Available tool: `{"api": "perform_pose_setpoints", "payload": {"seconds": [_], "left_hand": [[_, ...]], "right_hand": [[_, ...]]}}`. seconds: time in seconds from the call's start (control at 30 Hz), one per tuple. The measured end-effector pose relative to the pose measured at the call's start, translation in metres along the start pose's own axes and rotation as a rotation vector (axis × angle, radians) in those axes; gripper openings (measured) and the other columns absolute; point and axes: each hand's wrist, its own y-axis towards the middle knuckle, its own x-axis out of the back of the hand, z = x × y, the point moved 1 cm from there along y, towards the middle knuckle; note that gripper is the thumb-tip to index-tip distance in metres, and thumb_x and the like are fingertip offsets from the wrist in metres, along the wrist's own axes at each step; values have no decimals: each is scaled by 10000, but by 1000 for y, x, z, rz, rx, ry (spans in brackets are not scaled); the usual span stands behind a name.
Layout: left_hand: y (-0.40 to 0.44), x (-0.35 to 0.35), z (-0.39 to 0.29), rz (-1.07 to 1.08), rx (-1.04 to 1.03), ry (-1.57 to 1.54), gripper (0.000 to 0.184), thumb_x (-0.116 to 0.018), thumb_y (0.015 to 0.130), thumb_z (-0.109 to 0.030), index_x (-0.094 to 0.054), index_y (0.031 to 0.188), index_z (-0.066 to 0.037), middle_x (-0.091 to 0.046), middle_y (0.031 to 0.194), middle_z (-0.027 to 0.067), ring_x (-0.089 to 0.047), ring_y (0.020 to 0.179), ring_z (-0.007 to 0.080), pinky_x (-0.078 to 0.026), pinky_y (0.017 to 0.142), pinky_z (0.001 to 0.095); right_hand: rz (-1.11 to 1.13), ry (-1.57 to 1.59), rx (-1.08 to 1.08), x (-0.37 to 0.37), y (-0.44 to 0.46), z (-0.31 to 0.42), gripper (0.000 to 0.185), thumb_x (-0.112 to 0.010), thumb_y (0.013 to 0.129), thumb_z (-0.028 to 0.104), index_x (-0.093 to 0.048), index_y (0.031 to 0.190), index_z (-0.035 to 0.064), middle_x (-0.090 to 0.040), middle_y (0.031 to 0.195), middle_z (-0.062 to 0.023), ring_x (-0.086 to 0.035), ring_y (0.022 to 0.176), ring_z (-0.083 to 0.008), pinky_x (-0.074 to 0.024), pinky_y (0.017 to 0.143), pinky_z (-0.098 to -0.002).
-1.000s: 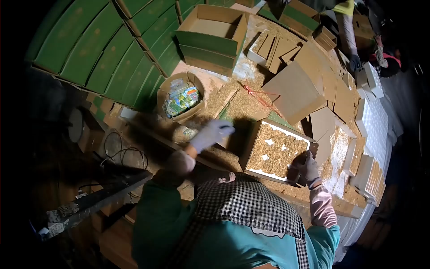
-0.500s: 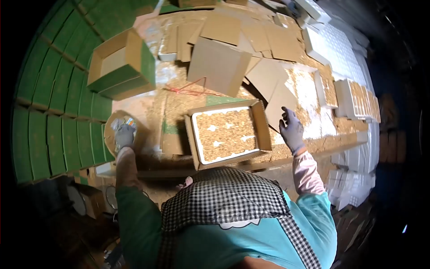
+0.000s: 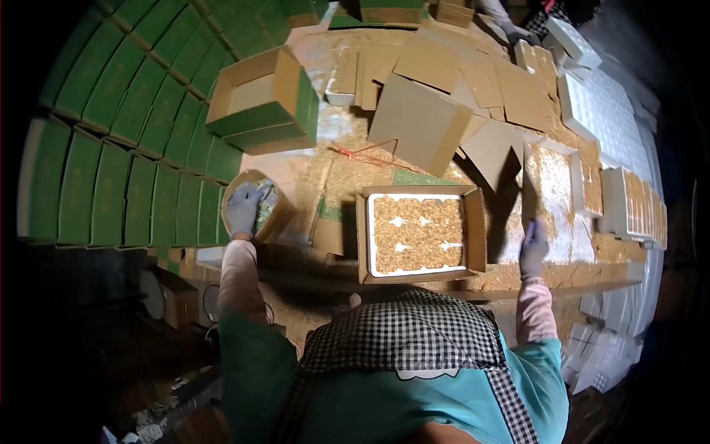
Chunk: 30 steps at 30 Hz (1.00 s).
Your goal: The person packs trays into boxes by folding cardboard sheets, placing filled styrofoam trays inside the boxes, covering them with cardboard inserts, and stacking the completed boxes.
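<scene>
My gloved left hand (image 3: 242, 209) lies over colourful packets (image 3: 266, 206) inside a round tub (image 3: 279, 220); its fingers look slightly apart. My gloved right hand (image 3: 532, 250) is closed on the lower end of a thin brown cardboard piece (image 3: 529, 185), seen nearly edge-on. Between my hands, an open cardboard box (image 3: 475, 233) holds a white foam tray (image 3: 372, 237) covered with brown crumbly material (image 3: 421, 234). Neither hand touches this box.
Green boxes (image 3: 111, 185) are stacked at left. An open green-sided box (image 3: 277, 118) stands behind the tub. Flat cardboard (image 3: 418, 122) and red string (image 3: 362, 154) lie beyond the middle box. White foam trays (image 3: 617, 203) stand at right. Another person's arm (image 3: 494, 10) shows at top.
My left hand has gone left into the tub. My right hand has left the box and moved right, closing on the cardboard piece. The view has also shifted.
</scene>
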Motion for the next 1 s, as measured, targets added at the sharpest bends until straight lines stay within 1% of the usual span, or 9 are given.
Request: {"api": "perform_pose_setpoints", "payload": {"seconds": [0.07, 0.17, 0.23, 0.33, 0.47, 0.57, 0.7, 0.83, 1.0], "left_hand": [[19, 64, -75, -224, -356, -136, 200, -653, 772, -126, -691, 968, -129, -663, 810, 66, -640, 762, 248, -517, 732, 318], [12, 114, -216, -271, -819, -712, 243, -658, 748, -94, -693, 987, -116, -669, 870, 81, -656, 833, 272, -524, 709, 393], [-23, 84, -283, 264, -807, -405, 256, -627, 842, -188, -663, 1084, -112, -652, 1070, 79, -633, 937, 233, -497, 853, 378], [-30, 52, -234, 244, -793, -592, 196, -592, 877, -177, -633, 1041, -76, -638, 974, 96, -608, 941, 235, -494, 804, 361], [-34, 92, -171, -111, -341, -1388, 178, -597, 895, -144, -620, 1043, -47, -614, 925, 73, -599, 831, 190, -510, 731, 365], [-15, 139, -243, -114, -656, -924, 308, -739, 773, -189, -609, 1009, -40, -620, 892, 117, -623, 837, 249, -502, 751, 420], [-19, 88, -298, 526, -731, -217, 413, -751, 750, -363, -632, 1018, -72, -628, 976, 121, -625, 944, 282, -474, 807, 428], [-13, 36, -299, 446, -622, 64, 417, -743, 738, -403, -641, 999, -94, -628, 1026, 108, -616, 987, 289, -460, 802, 401], [-13, -9, -305, 591, -700, 248, 340, -704, 750, -297, -656, 1016, -91, -629, 1033, 87, -617, 957, 268, -473, 739, 423]], "right_hand": [[-187, 203, -45, 38, 12, 20, 240, -499, 1003, 171, -577, 1161, 9, -673, 928, -96, -635, 719, -243, -516, 681, -355], [-52, 936, -211, 65, 25, 92, 255, -496, 1008, 148, -477, 1224, 13, -599, 906, -52, -580, 641, -117, -495, 542, -270], [283, 1002, -251, 66, 32, 160, 426, -507, 1000, 173, -364, 1365, 8, -523, 666, -15, -516, 472, -101, -450, 387, -253], [847, 826, -319, 34, 13, 151, 723, -572, 951, 134, -137, 1521, 45, -659, 776, -73, -597, 525, -162, -504, 463, -302], [788, 209, 18, 16, -13, 144, 809, -577, 846, 7, -168, 1531, 144, -653, 929, -263, -651, 818, -410, -506, 797, -464], [630, 38, 64, -8, -26, 155, 747, -494, 792, -57, -277, 1480, 139, -635, 836, -278, -620, 780, -455, -500, 726, -511], [592, 51, 33, -23, -7, 163, 623, -483, 787, -55, -388, 1381, 107, -636, 823, -275, -628, 795, -447, -506, 727, -510], [878, -216, 18, -45, -21, 179, 663, -537, 804, 14, -338, 1424, 140, -460, 1285, -346, -624, 938, -444, -534, 758, -452], [587, -465, 474, -38, -45, 191, 651, -706, 792, 400, -541, 1331, 76, -221, 1504, -323, -172, 1415, -472, -235, 1135, -523]]}}
